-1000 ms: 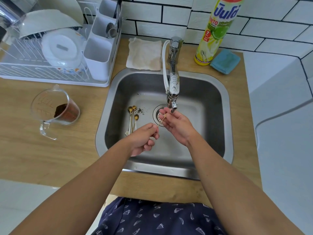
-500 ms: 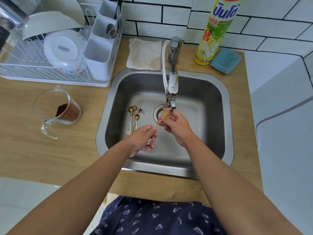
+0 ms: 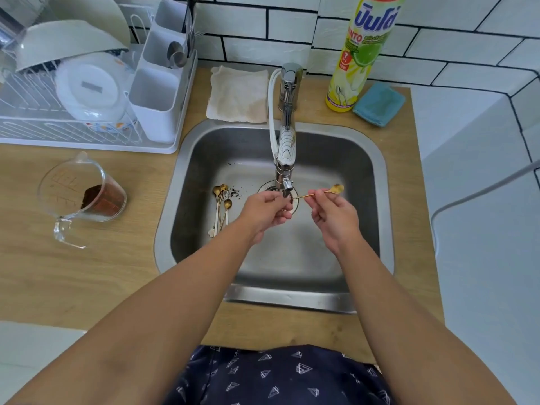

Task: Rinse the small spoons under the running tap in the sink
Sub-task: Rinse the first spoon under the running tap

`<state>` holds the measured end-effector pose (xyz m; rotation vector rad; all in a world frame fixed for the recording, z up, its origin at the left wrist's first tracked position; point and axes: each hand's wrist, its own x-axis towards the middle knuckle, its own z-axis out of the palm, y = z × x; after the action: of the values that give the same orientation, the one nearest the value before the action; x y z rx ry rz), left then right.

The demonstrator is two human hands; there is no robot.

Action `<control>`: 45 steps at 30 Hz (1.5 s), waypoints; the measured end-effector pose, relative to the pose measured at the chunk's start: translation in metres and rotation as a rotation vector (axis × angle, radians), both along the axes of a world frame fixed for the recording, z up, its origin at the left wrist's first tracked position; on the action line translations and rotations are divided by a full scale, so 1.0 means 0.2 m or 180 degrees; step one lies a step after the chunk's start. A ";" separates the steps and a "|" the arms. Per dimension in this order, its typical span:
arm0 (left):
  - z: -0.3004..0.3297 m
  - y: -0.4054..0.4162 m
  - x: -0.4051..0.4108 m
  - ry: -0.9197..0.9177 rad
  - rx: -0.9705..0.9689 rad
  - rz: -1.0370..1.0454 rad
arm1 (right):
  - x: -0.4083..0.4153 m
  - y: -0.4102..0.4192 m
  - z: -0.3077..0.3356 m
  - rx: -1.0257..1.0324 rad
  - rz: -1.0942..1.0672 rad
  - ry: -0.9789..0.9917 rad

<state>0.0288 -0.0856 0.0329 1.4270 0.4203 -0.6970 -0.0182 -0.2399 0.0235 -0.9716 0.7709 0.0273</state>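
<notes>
- Head view: a square stainless-steel sink is set into a pale wooden worktop, with a chrome tap reaching out over the round drain
- The right hand pinches the thin stem of a small gold spoon between thumb and forefinger; the spoon lies nearly level, its bowl pointing right and away from the tap nozzle, its tail end close beside the nozzle
- The left hand sits just under the nozzle with its fingers curled inward (whether they touch the spoon's tail end cannot be told)
- A small bunch of gold spoons lies on the sink floor left of the drain, bowls towards the back wall, dark specks scattered beside them
- Whether water is running cannot be made out
- On the worktop left of the sink stands a clear plastic measuring jug holding brown powder
- Behind it a white wire dish rack holds pale bowls and a white cutlery caddy
- Behind the sink lie a folded beige cloth, a tall yellow-green bottle of dish liquid and a blue sponge, all against white tiled wall
</notes>
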 end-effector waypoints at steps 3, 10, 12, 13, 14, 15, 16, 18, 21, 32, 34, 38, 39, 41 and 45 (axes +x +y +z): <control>0.00 -0.04 0.00 0.0116 -0.0108 0.0215 | -0.01 -0.01 0.00 -0.0080 -0.0033 -0.0057; 0.00 -0.01 -0.01 0.0509 -0.0731 0.0331 | 0.00 0.00 -0.01 -0.0024 -0.0039 -0.0107; -0.01 -0.01 -0.01 0.0346 -0.0221 0.0219 | -0.01 0.03 -0.02 -0.0058 0.0091 -0.0139; -0.02 -0.01 -0.01 0.0225 -0.0107 0.0192 | 0.00 0.05 -0.02 -0.0066 0.0075 -0.0149; -0.02 -0.02 -0.01 0.0081 -0.0107 0.0172 | 0.00 0.05 -0.02 -0.0073 -0.0005 -0.0136; -0.02 -0.02 -0.02 -0.0061 -0.0190 0.0152 | 0.00 0.06 -0.02 -0.0086 -0.0122 -0.0101; -0.03 -0.02 -0.02 -0.0166 -0.0321 0.0124 | 0.00 0.05 -0.02 -0.0096 -0.0246 -0.0054; -0.03 0.00 -0.02 -0.0305 -0.0453 -0.0103 | -0.01 0.04 -0.02 -0.0097 -0.0403 0.0023; -0.03 0.02 -0.02 -0.0500 0.0002 -0.0492 | -0.02 0.05 -0.04 -0.0040 -0.0358 0.0027; -0.02 0.15 -0.05 -0.0082 -0.0025 -0.0579 | 0.00 0.12 -0.03 -0.0590 0.0221 0.0140; -0.02 0.20 -0.06 -0.0179 0.0324 -0.0637 | 0.00 0.19 -0.03 -0.0692 0.0654 0.0102; -0.01 0.28 -0.09 -0.0401 0.0643 -0.0649 | 0.01 0.28 -0.02 -0.0650 0.1097 0.0111; 0.00 0.30 -0.10 -0.0463 0.0701 -0.0596 | 0.03 0.27 -0.01 -0.0590 0.0979 0.0155; 0.00 0.32 -0.11 -0.0520 0.0812 -0.0503 | 0.06 0.24 -0.02 -0.0400 0.0524 0.0275; 0.00 0.31 -0.13 -0.0540 0.1024 -0.0509 | 0.03 0.27 -0.04 -0.0454 0.0665 0.0340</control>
<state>0.0025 -0.0240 0.0322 1.8249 0.2959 -0.6492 -0.0115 -0.1852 0.0154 -1.1911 0.7741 0.2097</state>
